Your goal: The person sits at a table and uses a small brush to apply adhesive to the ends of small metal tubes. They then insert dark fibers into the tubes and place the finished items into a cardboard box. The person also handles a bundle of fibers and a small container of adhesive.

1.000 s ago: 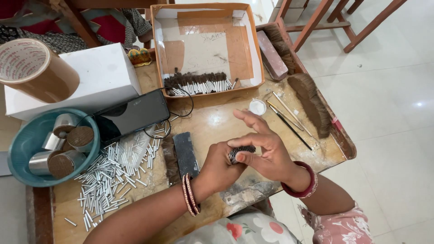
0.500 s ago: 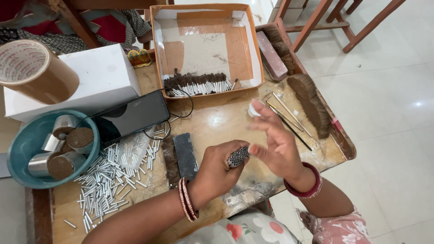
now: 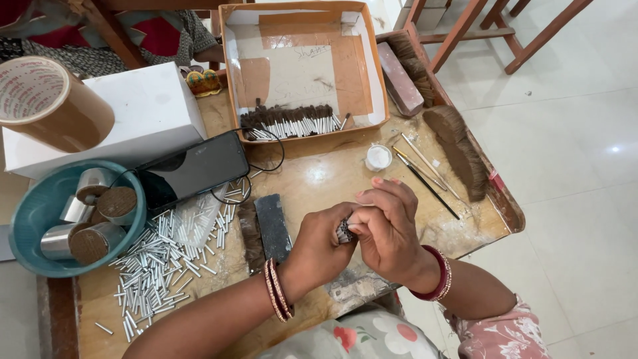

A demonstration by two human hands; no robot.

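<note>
I see the worn wooden tabletop (image 3: pixel 312 179) first, with an open cardboard box (image 3: pixel 375 73) holding finished brushes, a teal plastic bowl (image 3: pixel 26 206) and a heap of small silver metal tubes (image 3: pixel 156 266). Above its near edge, my left hand (image 3: pixel 322 249) and right hand (image 3: pixel 389 229) meet, both grips closed on a small bundle of dark bristles (image 3: pixel 344 231). I judge it wants a firm, even pinch, with the tips kept level.
</note>
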